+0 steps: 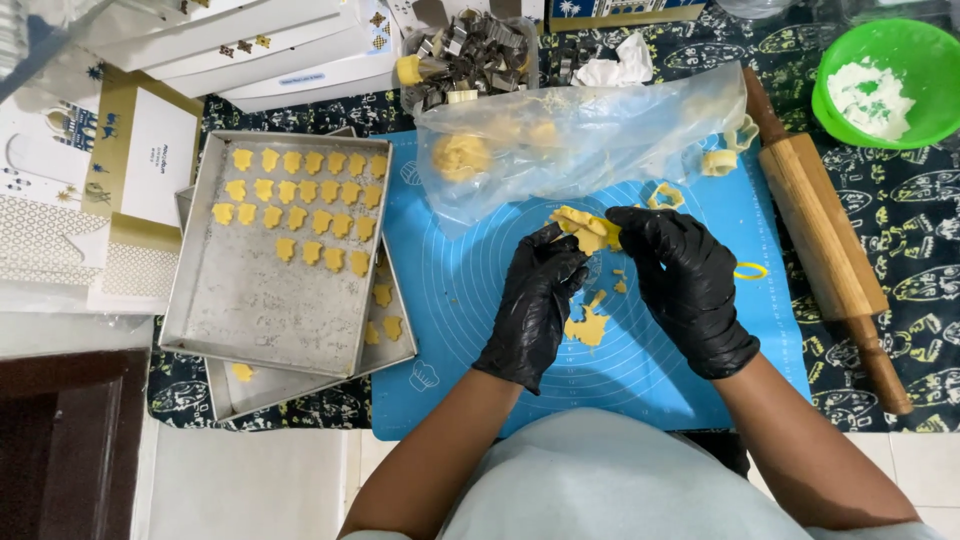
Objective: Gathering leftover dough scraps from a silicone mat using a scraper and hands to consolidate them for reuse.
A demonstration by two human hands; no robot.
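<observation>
Gloved left hand [535,300] and right hand [690,285] are pinching, fingers closed on it, a yellow dough scrap [585,230] above the blue mat [460,300], baking tray [240,300] at nine o'clock; gathering gently, compactly, is likely avoiding crumbling.

— Where are the hands?

— Both sit near the middle of the frame, in black gloves. The left hand [535,300] lies a little lower, its fingers curled and pointing up and to the right. The right hand [688,285] arches over from the right, fingers bent down towards the left one.

— Do they touch?

— The fingertips meet just above the centre, pinched together there.

— And the arms?

— Bare forearms run up from the bottom edge, the left from lower centre, the right from the lower right corner, angling inwards.
</observation>
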